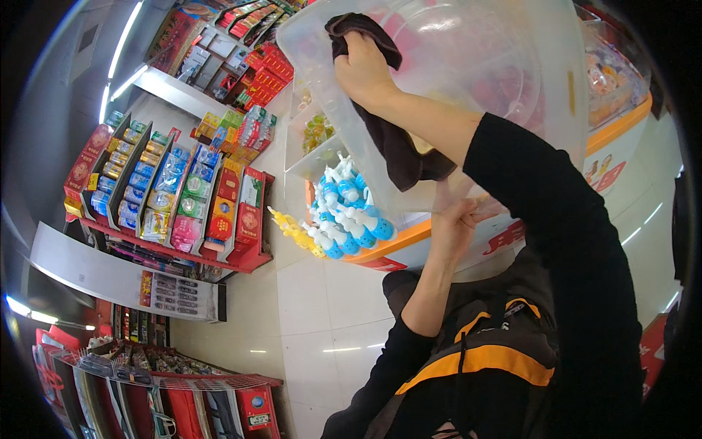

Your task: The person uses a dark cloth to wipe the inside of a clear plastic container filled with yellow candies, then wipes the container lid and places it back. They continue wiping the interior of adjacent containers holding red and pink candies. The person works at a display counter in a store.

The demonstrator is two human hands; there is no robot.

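Note:
A large translucent plastic panel (510, 71), a storage box or its lid, is held up tilted in front of me. My right hand (364, 68) grips a dark brown cloth (378, 142) and presses it to the panel near its upper left part. The cloth's loose end hangs down across the plastic. My left hand (456, 225) holds the panel's lower edge, thumb and fingers pinching it. Just left of that edge stand several blue bottles with white animal-shaped tops (351, 219), beside yellow ones (296, 233). Coloured goods show blurred through the plastic.
The panel is above a display stand with an orange edge (406, 235). Clear bins of wrapped goods (315, 134) stand at its left, another clear bin (609, 77) at its right. Across the tiled floor (307, 307) are a red-based shelf of cans (164, 192) and a wire-topped rack (159, 378).

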